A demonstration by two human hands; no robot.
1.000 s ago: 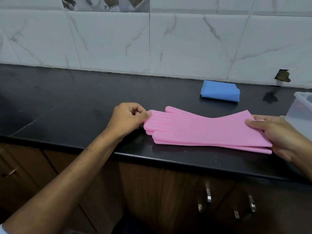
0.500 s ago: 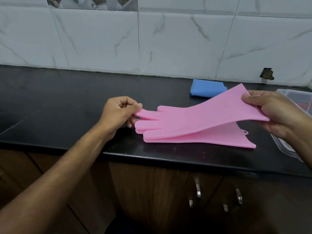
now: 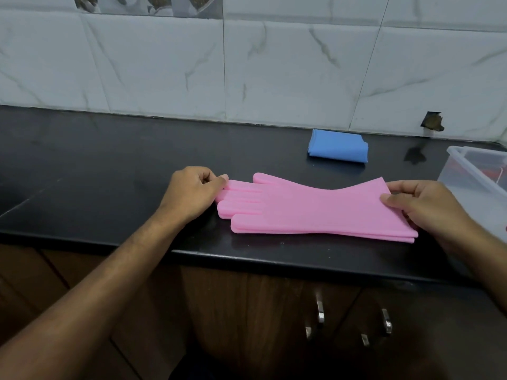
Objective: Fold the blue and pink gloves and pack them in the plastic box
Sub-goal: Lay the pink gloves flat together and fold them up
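Note:
Two pink gloves lie stacked flat on the black counter, fingers pointing left, cuffs to the right. My left hand pinches the glove fingertips between thumb and fingers. My right hand grips the cuff end, thumb on top and fingers underneath. The blue gloves sit folded into a small bundle behind them, near the wall. A clear plastic box stands at the right edge, partly out of frame.
The counter's front edge runs just in front of the pink gloves. A tiled wall closes the back, with a broken hole at the right. Wooden cabinet doors with metal handles are below.
Half a second ago my right hand held the top glove's cuff lifted above the lower one; now it is laid back down, both gloves stacked flat. My left hand stays at the fingertips.

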